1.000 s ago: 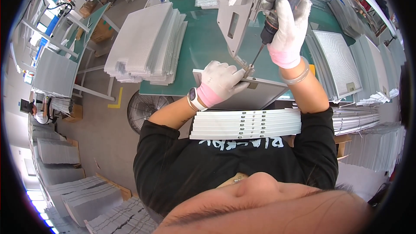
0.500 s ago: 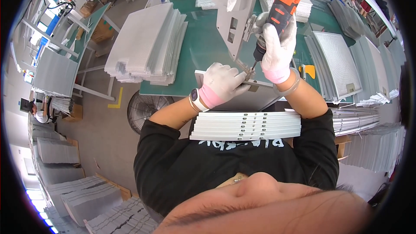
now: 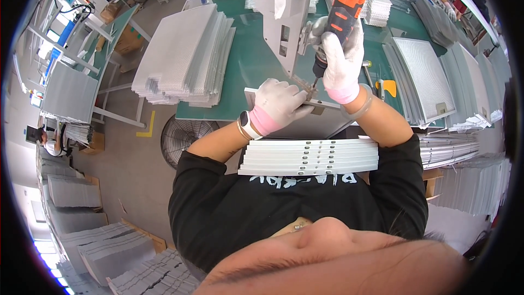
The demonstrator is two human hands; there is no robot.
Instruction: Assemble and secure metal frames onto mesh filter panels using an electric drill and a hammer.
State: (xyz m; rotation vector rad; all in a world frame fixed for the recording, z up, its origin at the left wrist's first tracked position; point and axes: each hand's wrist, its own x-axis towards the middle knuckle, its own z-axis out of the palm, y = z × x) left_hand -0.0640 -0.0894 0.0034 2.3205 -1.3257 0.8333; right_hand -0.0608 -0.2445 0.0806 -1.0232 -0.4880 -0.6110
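My right hand point(image 3: 343, 57), in a white glove with a pink cuff, is wrapped round an orange and black cordless screwdriver point(image 3: 349, 8). Its chuck points down, and the bit reaches a small metal bracket point(image 3: 310, 90) on the upper edge of a grey panel point(image 3: 314, 124). My left hand point(image 3: 279, 101), gloved the same way, has its fingers curled over that edge, right beside the bracket and the bit tip. Behind the bracket a grey metal housing point(image 3: 281, 27) with rectangular cut-outs hangs point-down. The glove hides part of the joint.
Stacked mesh panels point(image 3: 185, 54) stand left on the green table point(image 3: 245, 49), with more panels point(image 3: 420, 76) at right. A hammer point(image 3: 368, 71) and a yellow-handled tool point(image 3: 387, 87) lie right of the screwdriver. White strips point(image 3: 311, 158) are stacked against my body. A fan point(image 3: 183, 139) stands on the floor.
The screwdriver and my right hand have shifted slightly left, and the grey housing has moved left with them. More of the hammer shows. My left hand has barely moved.
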